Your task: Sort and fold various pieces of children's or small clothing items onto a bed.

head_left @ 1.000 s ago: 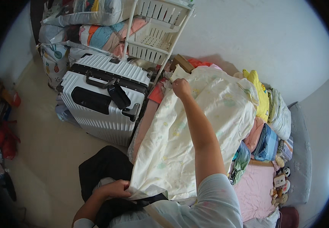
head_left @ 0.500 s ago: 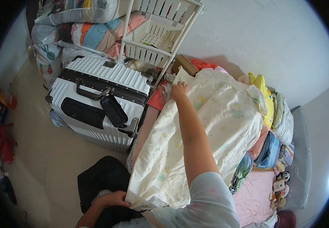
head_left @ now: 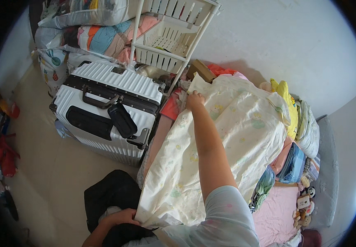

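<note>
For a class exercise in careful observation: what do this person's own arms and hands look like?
The right arm has a short, loose sleeve, pale bluish-white with faint pinkish marks, and is bare below it. The left forearm is bare where it shows. The right hand and left hand wear no gloves.

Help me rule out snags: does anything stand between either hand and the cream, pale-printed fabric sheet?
Nothing visible does. The left hand touches the sheet's near-left corner, and the right hand touches its far-left end. The ribbed white suitcase with black trim stands off to the left, outside both contacts.
</note>
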`<state>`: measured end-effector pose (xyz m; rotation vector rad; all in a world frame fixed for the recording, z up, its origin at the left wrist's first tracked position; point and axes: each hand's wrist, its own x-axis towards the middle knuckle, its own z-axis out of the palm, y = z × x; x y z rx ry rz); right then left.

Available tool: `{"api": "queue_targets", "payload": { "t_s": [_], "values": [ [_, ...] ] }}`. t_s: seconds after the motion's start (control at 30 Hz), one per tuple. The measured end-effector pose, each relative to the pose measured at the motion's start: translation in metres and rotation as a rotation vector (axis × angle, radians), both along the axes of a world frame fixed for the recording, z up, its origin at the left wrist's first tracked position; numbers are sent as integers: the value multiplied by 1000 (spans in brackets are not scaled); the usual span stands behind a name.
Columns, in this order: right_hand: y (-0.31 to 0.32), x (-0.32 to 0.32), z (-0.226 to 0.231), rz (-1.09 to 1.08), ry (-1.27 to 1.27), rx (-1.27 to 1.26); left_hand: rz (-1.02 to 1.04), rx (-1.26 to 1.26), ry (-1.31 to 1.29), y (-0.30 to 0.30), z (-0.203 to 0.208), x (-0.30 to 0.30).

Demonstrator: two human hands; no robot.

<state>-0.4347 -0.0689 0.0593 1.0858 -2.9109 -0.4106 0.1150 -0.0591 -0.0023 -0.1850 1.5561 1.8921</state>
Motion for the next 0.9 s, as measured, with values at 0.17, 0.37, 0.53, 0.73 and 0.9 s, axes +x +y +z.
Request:
{"api": "queue_targets", "payload": {
  "t_s": [0.17, 0.37, 0.53, 0.73, 0.9],
  "values": [
    [3, -10, -11, -16, 8, -26, -39, -50, 23, 0, -1, -3],
    [-7, -10, 9, 45, 225, -405, 29, 22, 8, 0, 3, -2],
    [-9, -16, 38, 107, 263, -733, 55, 22, -40, 2, 15, -5],
    [-24, -22, 67, -35, -47, -773, 259, 104, 72, 11, -31, 21],
    [31, -111, 102, 77, -170, -1482, 292, 49, 89, 14, 49, -16]
  ]
}}
